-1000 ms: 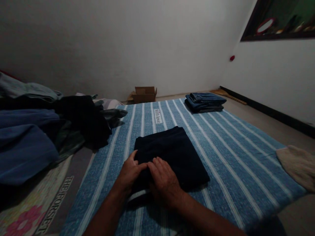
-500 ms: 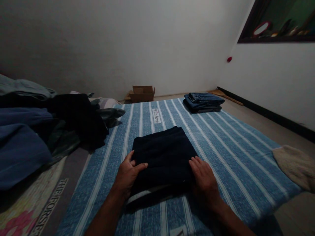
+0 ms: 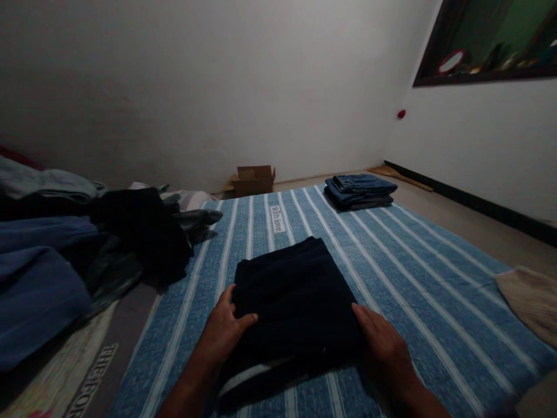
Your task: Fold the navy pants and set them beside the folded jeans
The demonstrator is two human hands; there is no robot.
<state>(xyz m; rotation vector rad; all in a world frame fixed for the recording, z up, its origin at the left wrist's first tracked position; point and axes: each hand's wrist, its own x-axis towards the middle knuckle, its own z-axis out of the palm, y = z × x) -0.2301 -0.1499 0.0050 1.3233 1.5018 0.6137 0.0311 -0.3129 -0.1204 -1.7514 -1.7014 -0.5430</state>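
Observation:
A folded dark navy garment (image 3: 293, 296) lies on a blue cloth with white stripes (image 3: 404, 261). My left hand (image 3: 224, 337) holds the garment's near left edge, thumb on top and fingers hidden at the side. My right hand (image 3: 383, 348) is against the near right corner, fingers curled round the edge. A pale inner layer shows along the garment's near edge.
A heap of unfolded dark and blue clothes (image 3: 65, 244) fills the left. Folded blue jeans (image 3: 361, 190) sit at the cloth's far right corner. A small cardboard box (image 3: 255, 179) stands by the far wall. A beige cloth (image 3: 533, 299) lies at the right edge.
My right hand slid from the middle of the garment's near edge out to its right corner. The left hand stayed on the left edge. The view tilted down slightly.

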